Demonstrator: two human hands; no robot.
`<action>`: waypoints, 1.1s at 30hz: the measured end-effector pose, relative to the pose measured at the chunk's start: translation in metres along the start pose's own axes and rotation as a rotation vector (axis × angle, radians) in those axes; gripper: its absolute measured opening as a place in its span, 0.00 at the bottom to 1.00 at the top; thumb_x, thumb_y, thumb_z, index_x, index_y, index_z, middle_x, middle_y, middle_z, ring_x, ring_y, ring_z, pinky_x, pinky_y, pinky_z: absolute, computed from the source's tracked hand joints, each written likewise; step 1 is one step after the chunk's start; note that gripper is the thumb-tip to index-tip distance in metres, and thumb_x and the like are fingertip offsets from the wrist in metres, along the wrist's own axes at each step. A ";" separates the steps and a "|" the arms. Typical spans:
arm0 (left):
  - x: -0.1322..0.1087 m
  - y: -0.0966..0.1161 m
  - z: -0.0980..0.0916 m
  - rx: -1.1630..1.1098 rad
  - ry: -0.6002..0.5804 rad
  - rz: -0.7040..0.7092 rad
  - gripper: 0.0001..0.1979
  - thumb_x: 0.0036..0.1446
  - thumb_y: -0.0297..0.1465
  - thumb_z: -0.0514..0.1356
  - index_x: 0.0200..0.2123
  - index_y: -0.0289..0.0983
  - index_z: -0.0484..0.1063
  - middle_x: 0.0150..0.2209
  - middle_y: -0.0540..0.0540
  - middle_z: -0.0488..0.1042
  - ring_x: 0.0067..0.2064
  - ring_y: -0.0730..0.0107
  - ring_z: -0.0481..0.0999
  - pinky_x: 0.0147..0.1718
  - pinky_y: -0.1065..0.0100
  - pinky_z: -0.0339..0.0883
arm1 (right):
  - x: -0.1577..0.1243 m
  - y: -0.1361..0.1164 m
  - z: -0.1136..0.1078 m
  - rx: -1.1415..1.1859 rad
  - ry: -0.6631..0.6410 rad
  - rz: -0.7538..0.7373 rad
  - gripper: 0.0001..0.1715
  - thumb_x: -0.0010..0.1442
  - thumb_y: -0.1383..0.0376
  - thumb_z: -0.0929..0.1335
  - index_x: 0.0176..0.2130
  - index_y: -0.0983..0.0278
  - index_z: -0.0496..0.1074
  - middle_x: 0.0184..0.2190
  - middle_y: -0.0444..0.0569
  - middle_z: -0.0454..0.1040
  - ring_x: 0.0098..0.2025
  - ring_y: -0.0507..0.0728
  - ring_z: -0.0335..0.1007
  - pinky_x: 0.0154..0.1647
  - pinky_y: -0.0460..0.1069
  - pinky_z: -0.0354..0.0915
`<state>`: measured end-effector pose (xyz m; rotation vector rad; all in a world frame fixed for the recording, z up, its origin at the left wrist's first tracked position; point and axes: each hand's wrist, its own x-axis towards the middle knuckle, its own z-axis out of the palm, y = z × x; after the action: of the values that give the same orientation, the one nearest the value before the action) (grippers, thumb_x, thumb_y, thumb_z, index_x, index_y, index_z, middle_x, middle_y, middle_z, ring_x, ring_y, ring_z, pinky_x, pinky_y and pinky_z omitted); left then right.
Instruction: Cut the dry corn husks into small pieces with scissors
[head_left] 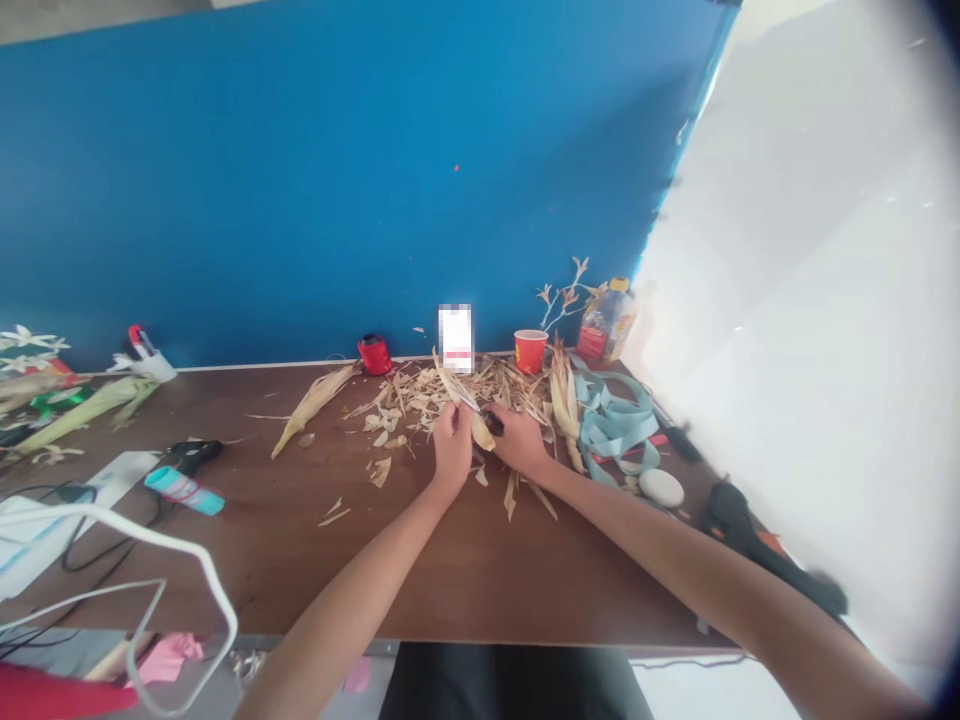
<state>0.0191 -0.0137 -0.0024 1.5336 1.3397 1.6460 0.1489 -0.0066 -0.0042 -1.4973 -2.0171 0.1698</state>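
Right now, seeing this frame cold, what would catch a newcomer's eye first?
The big blue partition wall fills the background behind the brown desk. At the desk's middle, the left hand and right hand meet on a dried corn husk strip, the right one also gripping a small dark tool, with a heap of husk scraps just behind. To the right lies a tangle of light blue ribbon.

A brown table (450, 580) stands against a blue partition (300, 180). Along the back edge sit a small red holder (374, 355), a red paper cup (530, 350) and a bottle (606, 322) with a dried twig (562, 295) beside it. Pale blue ribbon (615, 425) lies coiled at the right, near a white round pebble-like object (661, 487) and a black glue gun (739, 520). A teal tube (184, 490) lies at the left.
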 end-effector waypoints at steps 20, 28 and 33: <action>0.002 -0.003 0.004 -0.105 -0.034 -0.064 0.10 0.58 0.35 0.53 0.27 0.37 0.65 0.24 0.52 0.64 0.28 0.74 0.63 0.29 0.71 0.58 | 0.000 -0.003 0.000 -0.017 -0.013 0.098 0.23 0.51 0.66 0.65 0.48 0.56 0.69 0.31 0.43 0.76 0.35 0.57 0.71 0.33 0.46 0.60; 0.003 -0.009 0.006 -0.159 -0.004 -0.107 0.07 0.56 0.34 0.56 0.36 0.37 0.66 0.29 0.50 0.69 0.31 0.73 0.69 0.33 0.71 0.62 | 0.000 -0.001 0.002 0.029 0.006 0.092 0.25 0.50 0.68 0.65 0.49 0.56 0.67 0.30 0.41 0.76 0.34 0.56 0.71 0.32 0.46 0.59; 0.006 -0.013 0.004 -0.190 0.050 -0.096 0.11 0.56 0.38 0.57 0.38 0.37 0.66 0.33 0.48 0.71 0.34 0.72 0.70 0.35 0.70 0.63 | 0.002 0.000 0.002 0.068 0.024 0.080 0.26 0.50 0.69 0.64 0.49 0.58 0.67 0.35 0.45 0.75 0.37 0.57 0.70 0.35 0.47 0.61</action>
<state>0.0184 -0.0022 -0.0121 1.3073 1.2236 1.7082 0.1475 -0.0045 -0.0052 -1.5311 -1.9147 0.2495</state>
